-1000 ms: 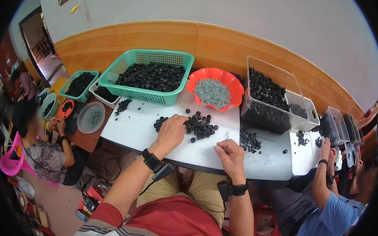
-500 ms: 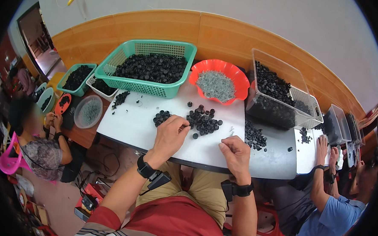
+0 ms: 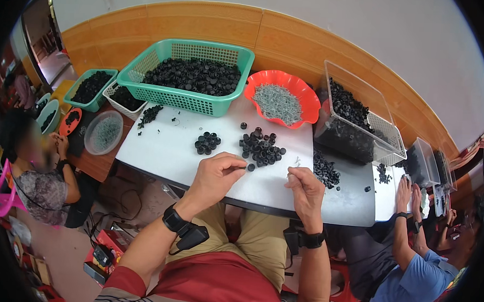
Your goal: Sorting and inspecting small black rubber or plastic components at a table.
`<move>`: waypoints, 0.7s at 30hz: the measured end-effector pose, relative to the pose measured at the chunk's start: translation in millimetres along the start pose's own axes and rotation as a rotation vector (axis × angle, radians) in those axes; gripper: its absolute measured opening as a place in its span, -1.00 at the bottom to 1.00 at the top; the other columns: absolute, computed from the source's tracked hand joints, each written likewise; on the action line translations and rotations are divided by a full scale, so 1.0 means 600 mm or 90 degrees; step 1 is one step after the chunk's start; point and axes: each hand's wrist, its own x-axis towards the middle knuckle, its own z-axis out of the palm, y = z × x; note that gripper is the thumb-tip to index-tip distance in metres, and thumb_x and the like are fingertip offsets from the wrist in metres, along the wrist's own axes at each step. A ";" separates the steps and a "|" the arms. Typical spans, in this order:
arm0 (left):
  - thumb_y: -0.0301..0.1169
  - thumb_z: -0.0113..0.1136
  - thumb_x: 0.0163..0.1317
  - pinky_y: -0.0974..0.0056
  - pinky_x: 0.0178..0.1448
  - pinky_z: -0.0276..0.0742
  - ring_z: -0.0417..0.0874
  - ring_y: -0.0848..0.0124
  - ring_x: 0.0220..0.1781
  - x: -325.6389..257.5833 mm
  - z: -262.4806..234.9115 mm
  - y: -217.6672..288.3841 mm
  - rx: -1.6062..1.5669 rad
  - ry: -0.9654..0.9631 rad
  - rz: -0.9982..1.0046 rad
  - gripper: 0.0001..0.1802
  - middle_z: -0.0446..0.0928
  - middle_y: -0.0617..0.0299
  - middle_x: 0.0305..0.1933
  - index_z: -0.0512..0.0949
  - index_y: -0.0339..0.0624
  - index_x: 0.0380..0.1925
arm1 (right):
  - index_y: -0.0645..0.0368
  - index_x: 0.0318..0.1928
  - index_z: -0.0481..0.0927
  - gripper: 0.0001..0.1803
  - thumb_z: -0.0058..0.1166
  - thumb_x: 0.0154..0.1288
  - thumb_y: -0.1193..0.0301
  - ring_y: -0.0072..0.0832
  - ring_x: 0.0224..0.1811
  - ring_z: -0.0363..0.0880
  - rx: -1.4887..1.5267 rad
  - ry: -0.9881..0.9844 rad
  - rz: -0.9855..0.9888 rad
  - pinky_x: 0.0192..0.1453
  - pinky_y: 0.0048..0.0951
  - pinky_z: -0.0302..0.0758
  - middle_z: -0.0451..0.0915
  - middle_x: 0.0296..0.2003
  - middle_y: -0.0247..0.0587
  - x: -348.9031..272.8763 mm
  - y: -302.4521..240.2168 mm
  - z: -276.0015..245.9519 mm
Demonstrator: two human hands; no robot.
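Note:
My left hand (image 3: 219, 176) is closed in a pinch at the table's near side, thumb against forefinger. A dark sliver shows between its fingertips, too hidden to name. Just beyond them a single round black cap (image 3: 251, 167) lies on the white table top (image 3: 171, 153). To the right, my right hand (image 3: 305, 192) is also closed, its thumb and forefinger pinching a tiny pale thing I cannot make out. A loose pile of black caps (image 3: 264, 149) lies beyond and between the hands. A smaller cluster of black caps (image 3: 207, 142) sits beyond my left hand.
Along the wall stand a green basket (image 3: 173, 99) of black parts, a red scalloped bowl (image 3: 310, 102) of small metal screws and a clear bin (image 3: 344, 135) of black parts. A person (image 3: 41, 179) works at the left; another person (image 3: 416, 269) works at the right.
My left hand has drawn back from the cap pile toward me. My right hand's fingertips have risen slightly, with a pale bit showing. The whole view has shifted a little.

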 end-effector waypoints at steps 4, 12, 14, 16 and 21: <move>-0.61 0.36 0.27 0.42 -0.01 0.68 0.70 0.55 -0.12 -0.007 0.006 0.007 -0.021 -0.026 -0.071 -0.76 0.70 0.19 -0.13 0.68 -0.40 -0.06 | 0.37 -0.01 0.69 -0.83 0.18 0.45 0.62 -0.58 -0.24 0.63 0.034 0.014 0.019 -0.10 -0.55 0.65 0.66 -0.17 -0.20 -0.003 -0.012 0.008; -0.59 0.41 0.25 0.42 0.00 0.71 0.72 0.54 -0.11 -0.011 0.014 0.008 0.026 -0.055 -0.073 -0.66 0.70 0.14 -0.13 0.59 -0.39 0.01 | 0.36 -0.11 0.73 -0.86 0.29 0.32 0.66 -0.61 -0.25 0.63 0.163 -0.046 0.112 -0.19 -0.58 0.58 0.70 -0.22 -0.24 -0.013 -0.025 0.049; -0.59 0.41 0.24 0.41 0.01 0.72 0.73 0.53 -0.11 -0.011 0.015 0.005 0.029 -0.061 -0.073 -0.65 0.70 0.13 -0.12 0.59 -0.39 0.02 | 0.34 -0.13 0.74 -0.85 0.31 0.30 0.66 -0.61 -0.27 0.61 0.135 -0.063 0.059 -0.22 -0.58 0.54 0.69 -0.23 -0.24 -0.006 -0.027 0.062; -0.59 0.41 0.23 0.40 0.01 0.72 0.74 0.51 -0.11 -0.012 0.016 0.006 0.032 -0.065 -0.073 -0.64 0.70 0.11 -0.10 0.59 -0.39 0.03 | 0.28 -0.14 0.77 -0.83 0.35 0.25 0.66 -0.60 -0.31 0.56 0.111 -0.074 0.020 -0.26 -0.57 0.49 0.67 -0.27 -0.27 -0.004 -0.030 0.074; -0.62 0.38 0.21 0.35 0.02 0.74 0.77 0.45 -0.09 -0.015 0.016 0.007 0.039 -0.068 -0.052 -0.62 0.71 0.06 -0.06 0.59 -0.37 0.05 | 0.27 -0.15 0.78 -0.83 0.37 0.23 0.64 -0.59 -0.34 0.57 0.076 -0.091 0.061 -0.27 -0.56 0.50 0.66 -0.29 -0.27 0.000 -0.026 0.082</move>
